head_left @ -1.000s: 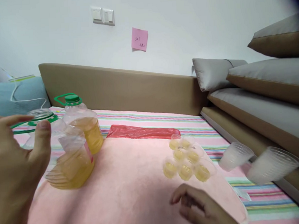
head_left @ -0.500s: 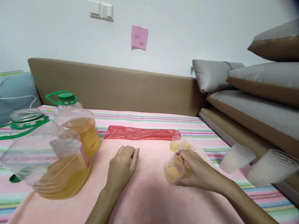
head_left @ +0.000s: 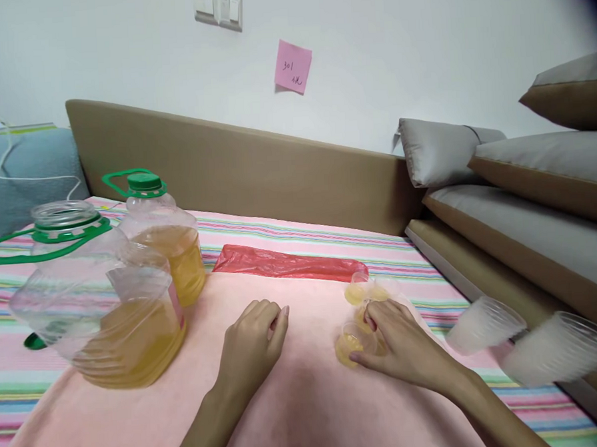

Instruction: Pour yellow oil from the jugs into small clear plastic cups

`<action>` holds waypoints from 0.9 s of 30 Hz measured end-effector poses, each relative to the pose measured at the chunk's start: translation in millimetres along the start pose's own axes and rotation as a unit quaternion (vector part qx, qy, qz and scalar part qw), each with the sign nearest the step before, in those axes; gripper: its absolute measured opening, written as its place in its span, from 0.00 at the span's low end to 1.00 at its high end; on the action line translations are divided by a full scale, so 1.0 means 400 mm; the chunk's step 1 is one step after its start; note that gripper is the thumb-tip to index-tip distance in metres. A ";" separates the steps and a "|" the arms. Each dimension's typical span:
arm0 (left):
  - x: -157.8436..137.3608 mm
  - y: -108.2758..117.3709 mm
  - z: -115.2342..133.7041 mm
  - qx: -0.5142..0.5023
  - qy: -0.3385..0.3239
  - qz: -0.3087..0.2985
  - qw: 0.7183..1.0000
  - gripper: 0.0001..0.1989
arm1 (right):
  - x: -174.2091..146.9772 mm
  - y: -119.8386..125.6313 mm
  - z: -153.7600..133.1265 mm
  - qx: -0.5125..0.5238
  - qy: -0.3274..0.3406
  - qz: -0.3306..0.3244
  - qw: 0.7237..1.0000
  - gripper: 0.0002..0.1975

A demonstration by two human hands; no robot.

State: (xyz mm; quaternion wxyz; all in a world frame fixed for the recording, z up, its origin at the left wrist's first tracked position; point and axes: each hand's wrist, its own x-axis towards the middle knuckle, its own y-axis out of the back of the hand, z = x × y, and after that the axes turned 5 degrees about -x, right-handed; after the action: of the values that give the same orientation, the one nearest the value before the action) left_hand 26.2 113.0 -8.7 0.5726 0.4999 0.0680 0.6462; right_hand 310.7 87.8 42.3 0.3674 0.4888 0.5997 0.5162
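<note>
My left hand (head_left: 254, 339) is curled into a loose fist over the pink cloth (head_left: 297, 383), with nothing visible in it. Further right, my right hand (head_left: 397, 342) is at a group of small clear plastic cups of yellow liquid. Its thumb lies against the near side of the front plastic cup (head_left: 351, 344), and its bent fingers are at the rear of that cup's rim. Behind stand another cup (head_left: 355, 292) and a paler one (head_left: 379, 290). The hand partly hides other cups beneath it.
On the left are an uncapped jug (head_left: 129, 346) and a green-capped jug (head_left: 183, 263), both with yellow liquid. A red plastic bag (head_left: 285, 263) lies at the back. Two stacks of clear cups (head_left: 484, 324) lean at right, beside piled cushions (head_left: 538, 204).
My view has shifted, so the scene sits a little further right. My right thumb has come up against the front cup, closer to the fingers. My left hand stays curled.
</note>
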 end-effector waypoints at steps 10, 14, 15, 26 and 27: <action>-0.002 0.000 -0.001 -0.007 0.005 0.008 1.000 0.20 | 0.005 0.003 -0.019 -0.021 -0.022 -0.027 0.999 0.16; -0.001 -0.002 0.002 -0.006 0.006 0.010 1.000 0.20 | 0.024 0.022 -0.013 -0.023 -0.005 0.006 1.000 0.15; 0.000 -0.002 0.002 -0.006 0.007 0.009 1.000 0.20 | 0.034 0.031 -0.010 -0.023 0.003 0.017 1.000 0.15; 0.000 -0.003 0.003 -0.004 0.010 0.003 1.000 0.20 | 0.238 0.067 0.050 -0.050 -0.006 0.028 0.998 0.19; 0.001 -0.003 0.003 -0.004 0.011 0.003 1.000 0.20 | 0.252 0.061 0.054 -0.048 -0.010 0.024 0.999 0.19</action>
State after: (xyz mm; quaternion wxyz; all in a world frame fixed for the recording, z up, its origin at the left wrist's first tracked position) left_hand 28.0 113.3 -8.7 0.5716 0.4911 0.0702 0.6536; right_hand 310.9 190.6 68.5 0.3841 0.4895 0.5587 0.5483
